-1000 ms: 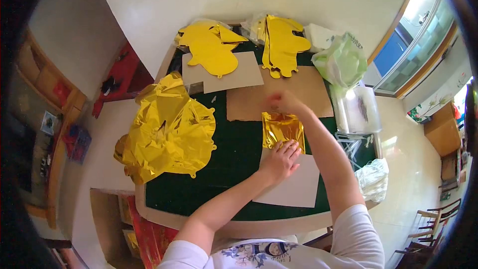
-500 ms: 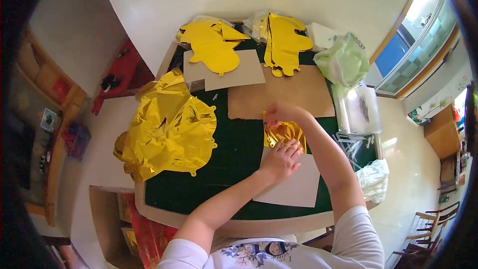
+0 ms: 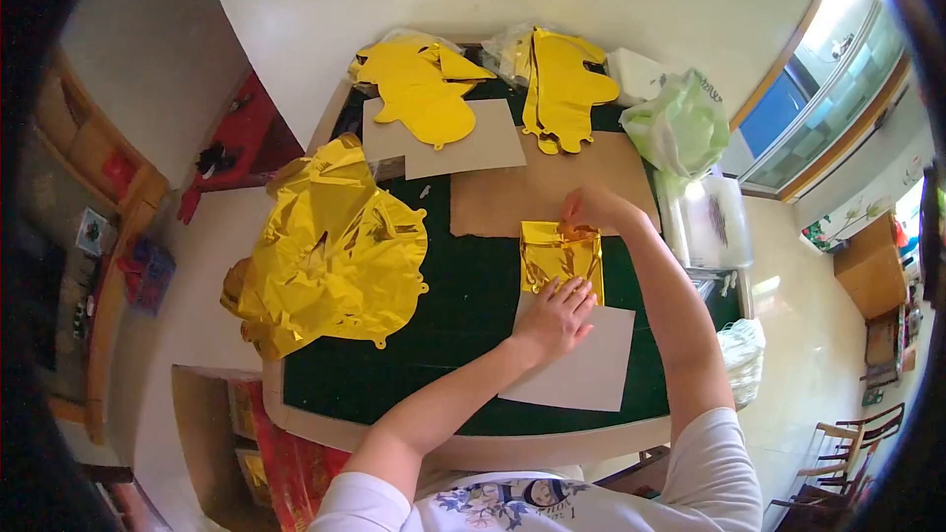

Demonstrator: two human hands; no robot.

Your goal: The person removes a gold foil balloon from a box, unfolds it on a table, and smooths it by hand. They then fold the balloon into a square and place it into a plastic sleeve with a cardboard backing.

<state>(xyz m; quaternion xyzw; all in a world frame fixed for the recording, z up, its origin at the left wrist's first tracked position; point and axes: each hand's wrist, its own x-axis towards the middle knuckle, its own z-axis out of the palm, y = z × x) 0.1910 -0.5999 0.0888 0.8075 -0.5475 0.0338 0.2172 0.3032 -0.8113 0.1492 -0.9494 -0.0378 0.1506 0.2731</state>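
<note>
A gold foil balloon [image 3: 560, 254], folded into a small shiny rectangle, lies over the upper end of a pale cardboard sheet [image 3: 581, 365]. My left hand [image 3: 557, 320] rests flat on its lower part, fingers stretched out. At its upper right corner is my right hand [image 3: 596, 209], with bent fingers closed at the edge; the fingertips are partly hidden. To the left spreads a large crumpled pile of gold foil balloons [image 3: 335, 256]. Two more flat yellow balloons, one at the back left [image 3: 424, 99] and one at the back middle [image 3: 567, 84], lie on cardboard.
Brown cardboard [image 3: 493, 197] lies beyond my hands on the green tabletop [image 3: 463, 315]. A pale green plastic bag [image 3: 680, 128] and clear plastic wrapping [image 3: 714, 222] sit along the right side. A white bag [image 3: 741, 360] hangs at the right edge. A wall rises behind the table.
My right hand has moved from the foil's upper left corner to its upper right. The foil now shows as a neater, flatter rectangle. My left hand has stayed on it.
</note>
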